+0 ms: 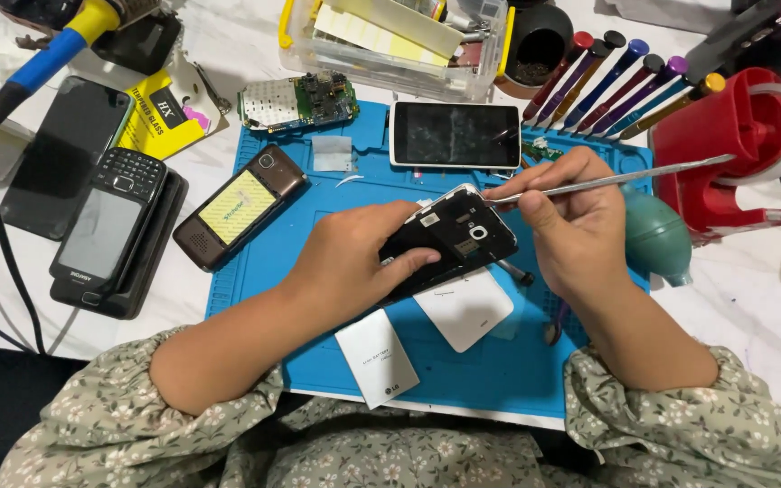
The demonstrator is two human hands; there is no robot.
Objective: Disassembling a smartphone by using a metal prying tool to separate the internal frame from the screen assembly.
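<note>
- Nearest the person, a white battery point(377, 358) lies flat on the blue work mat point(463, 370), with a white back cover point(465, 309) just beside it.
- The left hand point(350, 262) has its grip wrapped around an opened black phone point(452, 242), thumb pressed along the near edge, holding it tilted just above the mat, back side up.
- The right hand point(571, 230) has its grip pinched on a thin metal pry tool point(607, 181); the tip sits at the phone's upper edge, though whether it is under the frame cannot be told from here.
- A green rubber air blower point(657, 239) lies just right of the right hand, partly hidden by it.
- Left of the mat's middle lies a brown keypad phone point(239, 206); further left on the surface, a black keyboard phone point(110, 221) rests stacked on another handset.
- Farther off on the mat lie a white smartphone point(455, 134), screen dark, and a bare circuit board point(298, 101).
- At the far right, a row of screwdrivers point(616, 81) leans beside a red tape dispenser point(725, 145).
</note>
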